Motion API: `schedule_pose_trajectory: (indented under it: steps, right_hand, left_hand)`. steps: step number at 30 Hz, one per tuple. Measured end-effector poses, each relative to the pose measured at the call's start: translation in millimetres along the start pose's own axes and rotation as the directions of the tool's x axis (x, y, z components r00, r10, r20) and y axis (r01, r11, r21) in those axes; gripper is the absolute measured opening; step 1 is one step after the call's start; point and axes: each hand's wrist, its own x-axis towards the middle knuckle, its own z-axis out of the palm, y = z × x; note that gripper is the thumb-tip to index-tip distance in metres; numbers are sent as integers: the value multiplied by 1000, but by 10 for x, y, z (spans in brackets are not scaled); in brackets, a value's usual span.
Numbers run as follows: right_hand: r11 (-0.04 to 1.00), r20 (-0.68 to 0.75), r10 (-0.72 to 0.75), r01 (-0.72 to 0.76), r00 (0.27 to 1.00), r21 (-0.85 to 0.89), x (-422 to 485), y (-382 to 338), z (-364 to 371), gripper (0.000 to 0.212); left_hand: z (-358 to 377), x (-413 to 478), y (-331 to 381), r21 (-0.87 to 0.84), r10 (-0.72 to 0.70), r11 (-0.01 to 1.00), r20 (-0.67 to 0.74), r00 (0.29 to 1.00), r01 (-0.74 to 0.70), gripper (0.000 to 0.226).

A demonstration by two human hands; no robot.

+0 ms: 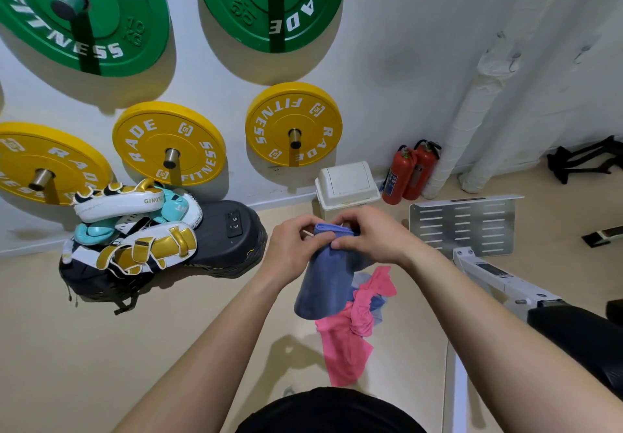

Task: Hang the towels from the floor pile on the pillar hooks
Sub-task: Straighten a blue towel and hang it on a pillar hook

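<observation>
Beige floor (101, 348); blue towel (323, 284) hangs bunched, hem pinched by left hand (293, 250) and right hand (374, 233) fingers (340, 243).

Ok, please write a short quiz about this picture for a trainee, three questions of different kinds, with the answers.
1. True or false: the left hand and the right hand both grip the blue towel at its top edge.
2. Besides blue, which colour shows in the floor pile? A) pink B) green C) white
3. Fill in: to the right of the white bin stand ___ red fire extinguishers.
Key: 1 true; 2 A; 3 two.
</observation>
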Motion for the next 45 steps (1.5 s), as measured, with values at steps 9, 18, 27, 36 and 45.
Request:
schedule_pose_trajectory:
  steps: [9, 18, 27, 36, 45]
  right_hand:
    - [995, -62, -92, 95, 994, 35, 72, -133, -260, 9]
    - [999, -349, 33, -39, 937, -12, 92, 101, -504, 11]
    - [998, -367, 48, -62, 929, -26, 56, 384, -567, 21]
    - [973, -464, 227, -186, 856, 134, 2, 760, -397, 18]
    - [862, -557, 506, -358, 659, 359, -23, 978, -91, 15]
  left_hand:
    - [130, -54, -303, -34, -69, 997, 136, 988, 75, 31]
    - [44, -120, -623, 138, -187, 978, 252, 950, 156, 23]
    - [-243, -81, -813, 63, -277, 960, 68, 958, 273, 17]
    - [-785, 75, -698, 123, -239, 965, 53, 969, 231, 5]
    - [-568, 253, -559, 77, -282, 946, -285, 916, 316, 13]
